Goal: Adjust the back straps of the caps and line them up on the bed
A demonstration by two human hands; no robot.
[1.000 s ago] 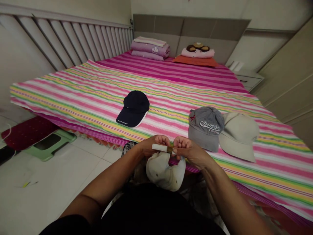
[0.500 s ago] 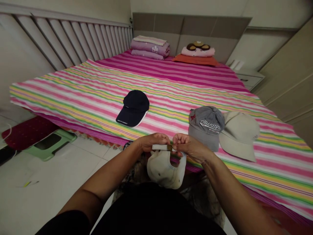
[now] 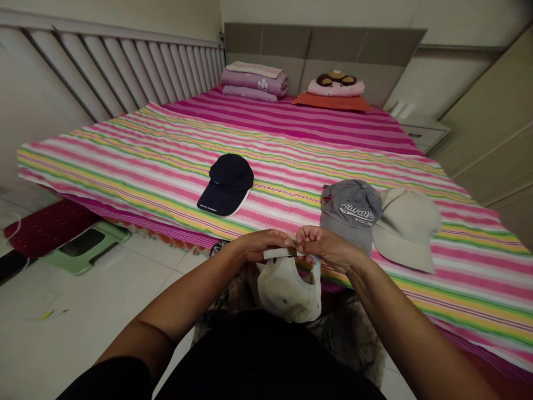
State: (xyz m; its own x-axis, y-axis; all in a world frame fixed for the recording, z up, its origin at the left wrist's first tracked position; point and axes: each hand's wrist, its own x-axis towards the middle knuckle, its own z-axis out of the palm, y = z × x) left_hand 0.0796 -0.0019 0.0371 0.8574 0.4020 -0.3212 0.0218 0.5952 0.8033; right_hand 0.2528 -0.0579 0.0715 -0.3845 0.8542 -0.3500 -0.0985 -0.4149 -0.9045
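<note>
The fingertips of the left hand (image 3: 263, 244) are pinching a pale strap (image 3: 272, 254) on one side of its dark buckle (image 3: 292, 252); those of the right hand (image 3: 328, 247) are gripping it on the other. If the two hands are pulling unevenly, the strap could be twisting or slipping through the buckle, and a loosening pinch could be letting everything drop. The cream baseball cap (image 3: 287, 291) is hanging directly below the fingers, its back opening facing up, just off the near edge of the bed (image 3: 266, 133). Beyond the right hand, near that edge, a grey "Always" cap (image 3: 353, 203) is overlapping a beige cap (image 3: 408, 222); a navy cap (image 3: 229, 180) is lying farther left, farther in from the edge.
</note>
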